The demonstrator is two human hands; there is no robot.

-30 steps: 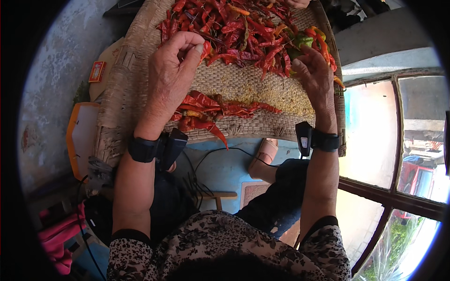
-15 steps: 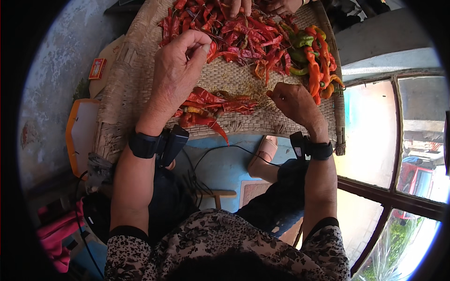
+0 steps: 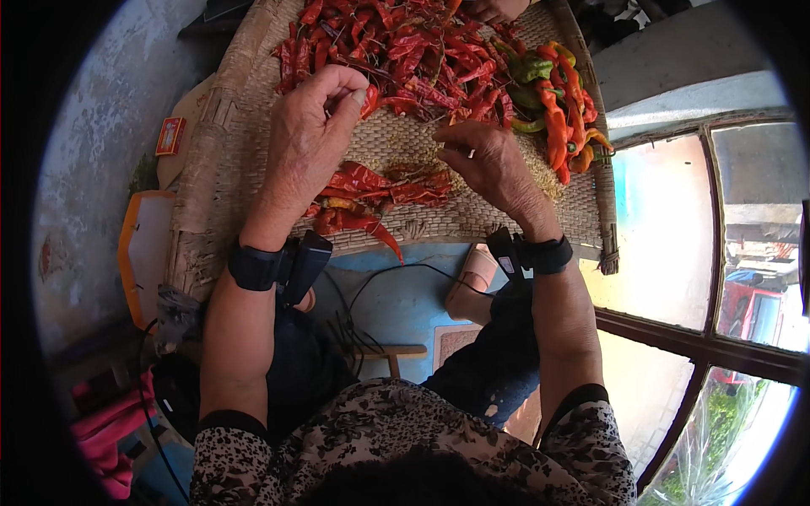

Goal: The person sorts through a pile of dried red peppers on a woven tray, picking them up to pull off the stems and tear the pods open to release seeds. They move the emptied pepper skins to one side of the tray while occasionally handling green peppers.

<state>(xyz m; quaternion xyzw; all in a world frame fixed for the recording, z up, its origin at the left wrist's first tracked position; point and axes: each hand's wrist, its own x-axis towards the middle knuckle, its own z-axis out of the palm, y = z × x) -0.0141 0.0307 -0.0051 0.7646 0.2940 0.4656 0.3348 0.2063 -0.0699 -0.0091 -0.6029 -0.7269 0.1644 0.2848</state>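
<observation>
My left hand (image 3: 310,126) is closed in a pinch on a red chili pepper (image 3: 369,101), whose end shows past the thumb at the near edge of the big pile. To its right, my right hand (image 3: 496,164) hovers above the woven tray (image 3: 405,139), thumb and forefinger apart with nothing visible between them. Dried red chili peppers (image 3: 422,55) fill the tray's far part. A smaller group of split red peppers (image 3: 359,202) lies between my wrists, by the near rim. Pale seeds are scattered on the weave below my right hand.
Fresh orange and green peppers (image 3: 561,101) lie at the tray's right side. Another person's hand (image 3: 498,8) rests at the far edge of the pile. A small red box (image 3: 170,136) sits left of the tray. A window (image 3: 713,253) is at the right.
My right hand has moved left, toward the left hand, and its thumb and forefinger have parted. My left hand keeps its pinch. The other person's hand near the pile's middle has mostly withdrawn.
</observation>
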